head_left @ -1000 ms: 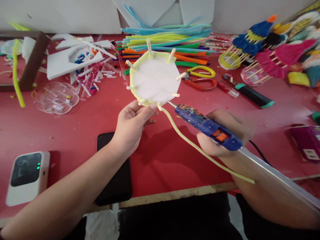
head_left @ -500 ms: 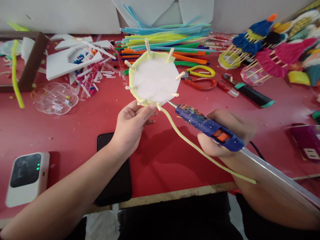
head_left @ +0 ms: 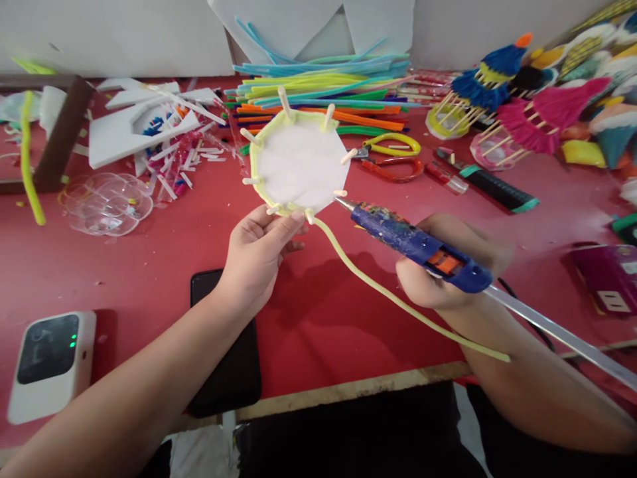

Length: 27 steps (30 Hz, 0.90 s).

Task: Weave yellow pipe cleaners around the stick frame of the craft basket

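Note:
My left hand [head_left: 263,255] pinches the lower edge of a white many-sided disc [head_left: 301,162], thumb on top. Several short wooden sticks [head_left: 283,103] stand up around its rim. A pale yellow pipe cleaner [head_left: 378,285] runs along the left part of the rim, weaving by the sticks, and its loose end trails to the lower right over my right forearm. Wrapped round a blue hot glue gun [head_left: 398,236] is my right hand [head_left: 442,265]. The metal nozzle is at the disc's lower right edge, close to a stick. A clear glue stick [head_left: 557,332] juts from the gun's back.
Colourful pipe cleaners [head_left: 323,86] lie at the back, with scissors [head_left: 393,156] and a utility knife [head_left: 497,189] to the right. White foam scraps [head_left: 134,133] and a clear round tray [head_left: 107,206] are left. A black phone [head_left: 229,372] lies beneath my left forearm.
The glue gun's nozzle has come slightly up against the disc's lower right edge, nearer the stick there. The whole view has shifted a little; my left hand keeps its hold.

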### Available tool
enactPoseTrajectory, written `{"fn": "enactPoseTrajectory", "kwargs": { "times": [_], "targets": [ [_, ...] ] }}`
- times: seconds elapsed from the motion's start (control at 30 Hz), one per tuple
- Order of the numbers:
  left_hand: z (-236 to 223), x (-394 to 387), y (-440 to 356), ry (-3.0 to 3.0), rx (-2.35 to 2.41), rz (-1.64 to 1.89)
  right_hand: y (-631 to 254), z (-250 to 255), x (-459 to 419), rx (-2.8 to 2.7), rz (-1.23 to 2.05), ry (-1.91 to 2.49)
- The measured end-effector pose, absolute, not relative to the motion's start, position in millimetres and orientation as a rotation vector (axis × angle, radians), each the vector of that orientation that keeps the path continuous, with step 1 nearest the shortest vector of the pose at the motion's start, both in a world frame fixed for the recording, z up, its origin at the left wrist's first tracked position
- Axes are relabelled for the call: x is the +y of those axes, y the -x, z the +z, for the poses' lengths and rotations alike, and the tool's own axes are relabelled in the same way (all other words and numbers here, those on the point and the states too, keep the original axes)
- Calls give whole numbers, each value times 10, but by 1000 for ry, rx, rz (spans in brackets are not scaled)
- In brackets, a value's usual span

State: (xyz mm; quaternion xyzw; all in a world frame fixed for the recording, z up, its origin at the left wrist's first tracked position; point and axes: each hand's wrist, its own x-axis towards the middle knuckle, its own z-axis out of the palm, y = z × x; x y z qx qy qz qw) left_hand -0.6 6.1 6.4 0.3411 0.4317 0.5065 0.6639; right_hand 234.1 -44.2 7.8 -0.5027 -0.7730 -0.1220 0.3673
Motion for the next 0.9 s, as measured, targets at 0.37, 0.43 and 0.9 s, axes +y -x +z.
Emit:
{"fn": "enactPoseTrajectory", "kwargs": {
  "times": [0.37, 0.43, 0.9],
  "targets": [
    [71, 64, 5, -732, 990, 1150, -2296, 91, -424, -1859, -285, 1448],
    [81, 70, 3, -691, 995, 1162, -2331, 93, -400, -1893, -256, 1541],
    [96, 103, 9, -543, 1005, 1175, -2358, -14, -292, -2017, -139, 1856]
  ]
}}
